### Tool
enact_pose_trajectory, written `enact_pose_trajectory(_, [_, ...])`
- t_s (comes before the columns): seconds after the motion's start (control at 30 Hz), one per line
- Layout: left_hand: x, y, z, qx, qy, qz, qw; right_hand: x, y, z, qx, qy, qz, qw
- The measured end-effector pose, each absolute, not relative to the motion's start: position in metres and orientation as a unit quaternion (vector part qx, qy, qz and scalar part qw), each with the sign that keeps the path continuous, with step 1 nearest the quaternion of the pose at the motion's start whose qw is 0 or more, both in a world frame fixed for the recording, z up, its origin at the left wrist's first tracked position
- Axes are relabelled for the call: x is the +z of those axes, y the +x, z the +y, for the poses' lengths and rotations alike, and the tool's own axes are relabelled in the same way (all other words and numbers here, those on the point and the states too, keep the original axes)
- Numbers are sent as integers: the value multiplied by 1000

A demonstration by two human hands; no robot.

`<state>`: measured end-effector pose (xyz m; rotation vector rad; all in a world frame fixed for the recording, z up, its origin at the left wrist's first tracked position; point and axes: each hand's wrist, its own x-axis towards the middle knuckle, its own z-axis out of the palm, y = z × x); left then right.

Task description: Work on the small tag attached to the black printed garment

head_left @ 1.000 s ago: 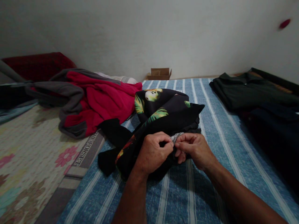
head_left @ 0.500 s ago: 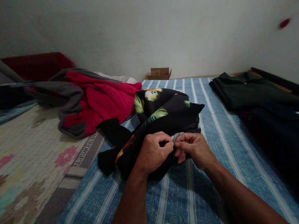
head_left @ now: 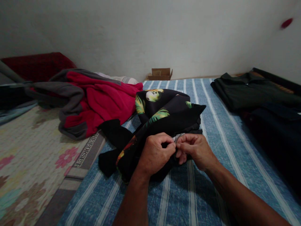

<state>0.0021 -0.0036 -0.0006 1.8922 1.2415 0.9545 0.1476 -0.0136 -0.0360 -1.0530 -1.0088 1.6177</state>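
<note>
Both hands meet fingertip to fingertip, the left hand (head_left: 154, 153) and the right hand (head_left: 195, 150) each pinched shut on the near hem of the black leaf-print garment (head_left: 169, 116), right where a small pale tag (head_left: 176, 137) shows between the thumbs. From that pinch the bunched garment lies away from the person, its long axis slanting from near-left to far-right across the middle of the striped blue sheet (head_left: 211, 194), neither hand nearer than the other. A red and grey garment (head_left: 98, 100) lies by the sheet's left edge, dark folded clothes (head_left: 254, 94) along its right edge
</note>
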Motion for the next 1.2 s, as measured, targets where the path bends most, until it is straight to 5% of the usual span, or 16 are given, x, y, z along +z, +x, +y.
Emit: enact_pose_trajectory(1.2, [-1,2,-3,364,724,470,350,-37,149,-12,666,-422,-401,467])
